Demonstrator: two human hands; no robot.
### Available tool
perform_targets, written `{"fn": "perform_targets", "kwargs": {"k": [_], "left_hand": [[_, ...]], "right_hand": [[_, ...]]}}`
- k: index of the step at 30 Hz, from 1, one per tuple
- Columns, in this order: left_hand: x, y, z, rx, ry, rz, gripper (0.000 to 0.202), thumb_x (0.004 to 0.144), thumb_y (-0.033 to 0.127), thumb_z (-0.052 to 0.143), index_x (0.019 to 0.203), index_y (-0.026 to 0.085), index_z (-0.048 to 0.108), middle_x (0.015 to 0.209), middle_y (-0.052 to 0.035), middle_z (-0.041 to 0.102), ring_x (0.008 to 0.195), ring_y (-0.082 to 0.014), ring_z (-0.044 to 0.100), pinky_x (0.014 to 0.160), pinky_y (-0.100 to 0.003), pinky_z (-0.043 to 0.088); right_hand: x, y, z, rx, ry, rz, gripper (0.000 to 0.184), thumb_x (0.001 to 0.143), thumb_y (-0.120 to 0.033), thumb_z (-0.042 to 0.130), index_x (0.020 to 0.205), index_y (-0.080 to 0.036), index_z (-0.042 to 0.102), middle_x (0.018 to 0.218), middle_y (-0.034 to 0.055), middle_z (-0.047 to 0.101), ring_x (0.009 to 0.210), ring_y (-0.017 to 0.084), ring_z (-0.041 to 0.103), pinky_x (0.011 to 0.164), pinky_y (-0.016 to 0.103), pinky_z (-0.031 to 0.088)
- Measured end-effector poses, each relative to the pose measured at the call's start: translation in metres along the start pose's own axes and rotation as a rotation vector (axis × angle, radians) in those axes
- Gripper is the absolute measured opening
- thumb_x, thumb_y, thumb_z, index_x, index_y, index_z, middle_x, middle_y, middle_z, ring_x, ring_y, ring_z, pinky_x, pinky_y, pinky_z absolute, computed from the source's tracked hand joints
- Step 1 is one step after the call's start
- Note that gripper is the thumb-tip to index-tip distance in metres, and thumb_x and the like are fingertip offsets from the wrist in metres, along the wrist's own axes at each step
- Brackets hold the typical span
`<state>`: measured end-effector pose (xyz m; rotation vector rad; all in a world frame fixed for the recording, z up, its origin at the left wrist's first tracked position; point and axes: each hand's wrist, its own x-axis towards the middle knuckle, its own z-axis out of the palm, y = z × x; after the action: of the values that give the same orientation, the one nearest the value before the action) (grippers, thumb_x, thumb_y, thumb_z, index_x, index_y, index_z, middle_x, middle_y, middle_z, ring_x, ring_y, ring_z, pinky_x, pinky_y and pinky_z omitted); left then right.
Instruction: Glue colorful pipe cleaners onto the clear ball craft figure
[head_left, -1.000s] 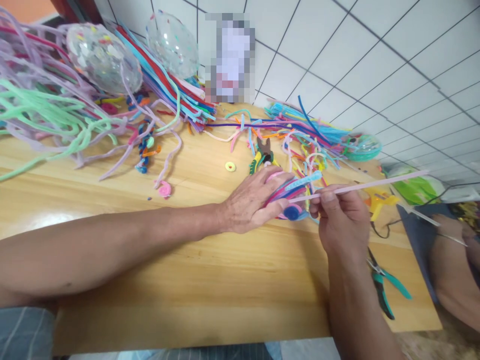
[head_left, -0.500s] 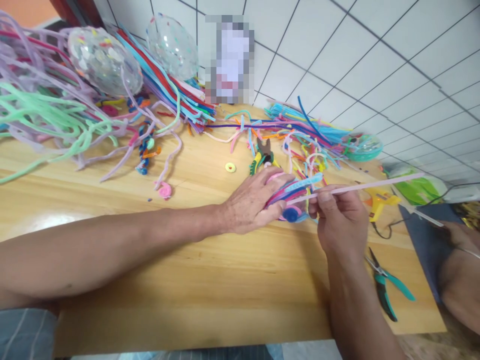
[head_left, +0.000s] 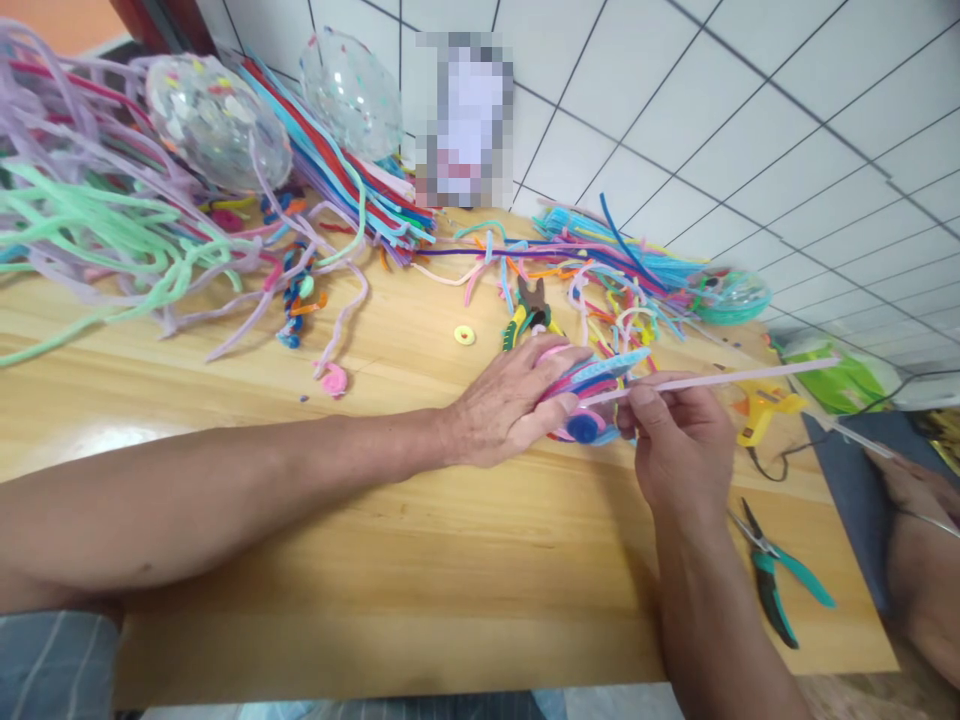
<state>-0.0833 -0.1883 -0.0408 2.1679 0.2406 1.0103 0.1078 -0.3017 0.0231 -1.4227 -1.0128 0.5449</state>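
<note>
I see L hand (head_left: 517, 405) clasping a multicolour pipe-cleaner bundle (head_left: 600, 368), R hand (head_left: 682, 445) pinching a pale pink pipe cleaner (head_left: 720, 378) running to 3 o'clock, teal pliers (head_left: 766, 568) at 5.

Fuzzy pipe cleaner (head_left: 720, 378); glossy varnished wood table (head_left: 420, 560); glazed wall tiles (head_left: 675, 120).

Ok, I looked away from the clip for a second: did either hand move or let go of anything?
Barely. The right hand, pinching the pale pink pipe cleaner, edged slightly left toward the coloured bundle, and the stem's free end dipped a touch. Nothing was taken or released. The left hand kept its grip on the bundle; the teal pliers stayed put on the table.
</note>
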Motion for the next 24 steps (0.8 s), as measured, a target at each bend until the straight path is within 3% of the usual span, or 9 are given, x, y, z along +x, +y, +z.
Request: {"fn": "perform_targets", "kwargs": {"k": [6, 12, 24], "left_hand": [[0.001, 0.0, 0.001, -0.009, -0.001, -0.005, 0.057, 0.116, 0.05, 0.041, 0.166, 0.023, 0.043, 0.163, -0.0211, 0.053, 0.157, -0.0369, 0.048, 0.132, -0.067, 0.041], [0.002, 0.001, -0.001, 0.034, -0.015, 0.003, 0.06, 0.116, 0.057, 0.038, 0.164, 0.021, 0.044, 0.159, -0.0206, 0.055, 0.155, -0.036, 0.049, 0.131, -0.064, 0.045], [0.003, 0.0, 0.003, -0.012, 0.006, -0.01, 0.056, 0.113, 0.052, 0.046, 0.16, 0.022, 0.047, 0.159, -0.0211, 0.056, 0.154, -0.0372, 0.051, 0.13, -0.066, 0.044]], "right_hand": [[-0.001, 0.0, 0.001, 0.0, -0.004, 0.008, 0.02, 0.09, -0.037, 0.092, 0.09, -0.023, 0.079, 0.066, -0.0041, 0.067, 0.057, 0.011, 0.059, 0.053, 0.023, 0.045], [-0.001, 0.003, 0.002, -0.052, 0.053, 0.021, 0.02, 0.085, -0.033, 0.094, 0.089, -0.022, 0.077, 0.064, -0.0063, 0.063, 0.054, 0.01, 0.055, 0.051, 0.023, 0.042], [-0.002, 0.004, 0.012, -0.05, 0.102, 0.066, 0.029, 0.074, -0.036, 0.099, 0.083, -0.022, 0.075, 0.067, -0.0042, 0.071, 0.057, 0.014, 0.067, 0.056, 0.026, 0.057]]}}
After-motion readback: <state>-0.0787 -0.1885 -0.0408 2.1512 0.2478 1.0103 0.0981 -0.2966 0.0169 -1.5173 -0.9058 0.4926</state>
